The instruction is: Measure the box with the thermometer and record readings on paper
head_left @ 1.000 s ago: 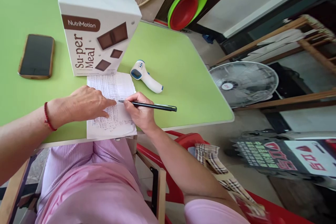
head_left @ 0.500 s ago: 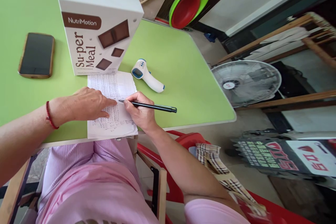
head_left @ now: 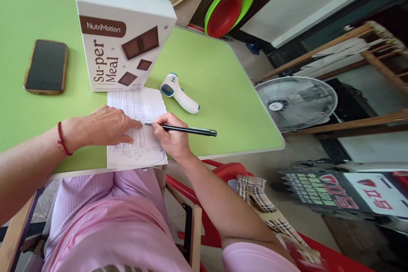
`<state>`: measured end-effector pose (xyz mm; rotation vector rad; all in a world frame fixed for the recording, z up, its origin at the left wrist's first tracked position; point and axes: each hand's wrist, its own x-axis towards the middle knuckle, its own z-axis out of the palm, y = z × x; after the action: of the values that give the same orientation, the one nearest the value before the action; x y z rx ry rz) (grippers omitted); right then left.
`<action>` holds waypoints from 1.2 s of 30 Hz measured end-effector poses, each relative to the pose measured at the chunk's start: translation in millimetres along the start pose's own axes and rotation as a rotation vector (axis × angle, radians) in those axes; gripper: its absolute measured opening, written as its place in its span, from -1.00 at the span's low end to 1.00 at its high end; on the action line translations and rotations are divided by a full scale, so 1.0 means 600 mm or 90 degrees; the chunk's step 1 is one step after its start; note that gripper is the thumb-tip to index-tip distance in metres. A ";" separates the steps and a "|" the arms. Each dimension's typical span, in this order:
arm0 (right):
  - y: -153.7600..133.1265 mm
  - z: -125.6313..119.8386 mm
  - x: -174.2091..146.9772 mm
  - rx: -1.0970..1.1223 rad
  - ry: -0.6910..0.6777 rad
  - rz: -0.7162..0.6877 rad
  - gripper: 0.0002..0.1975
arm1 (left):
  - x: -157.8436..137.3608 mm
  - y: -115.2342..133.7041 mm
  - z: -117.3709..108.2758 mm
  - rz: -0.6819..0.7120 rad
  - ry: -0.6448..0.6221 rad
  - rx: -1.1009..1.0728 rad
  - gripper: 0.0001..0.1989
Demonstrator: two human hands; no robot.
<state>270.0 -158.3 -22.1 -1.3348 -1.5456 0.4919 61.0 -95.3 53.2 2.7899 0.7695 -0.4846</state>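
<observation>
A sheet of paper [head_left: 149, 153] covered in small handwriting lies at the near edge of the green table. My left hand [head_left: 106, 126] rests on its left part, index finger stretched out toward the pen tip, thumb apart, holding nothing. In my right hand [head_left: 172, 136] is a slim black pen [head_left: 194, 130], gripped near its tip, which meets the paper just right of my left fingertip. Behind the paper stands a white NutriMotion box [head_left: 111, 51]. A white and blue infrared thermometer [head_left: 181, 94] lies to the right of the box, beyond my right hand.
A dark phone [head_left: 46, 67] lies at the left on the green table [head_left: 223, 93]. Beyond the table's right edge stand a fan [head_left: 296, 104] and a wooden rack. Green and red basins [head_left: 225, 17] are at the back. A red chair [head_left: 229, 171] is below my right arm.
The view has shifted very slightly. Both hands stay in nearly the same place on the paper, and the pen has barely moved.
</observation>
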 end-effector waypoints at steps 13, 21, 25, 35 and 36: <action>0.003 0.000 -0.001 -0.010 -0.005 0.033 -0.88 | -0.003 0.006 -0.012 -0.018 -0.027 -0.012 -0.52; 0.002 0.000 -0.001 -0.017 -0.005 0.052 -0.86 | -0.004 0.002 -0.013 -0.018 -0.020 -0.026 -0.52; 0.004 -0.002 0.000 -0.024 -0.006 0.041 -0.87 | -0.004 0.001 -0.011 -0.015 -0.012 -0.024 -0.52; 0.005 -0.001 0.000 -0.031 -0.002 0.034 -0.87 | -0.004 0.002 -0.007 -0.016 -0.013 -0.015 -0.51; 0.004 -0.001 0.000 -0.029 -0.001 0.032 -0.87 | -0.004 0.002 -0.008 -0.016 -0.013 -0.017 -0.51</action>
<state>271.6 -157.7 -24.2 -1.4106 -1.5356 0.4911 60.9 -96.2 58.5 2.7495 0.8017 -0.5037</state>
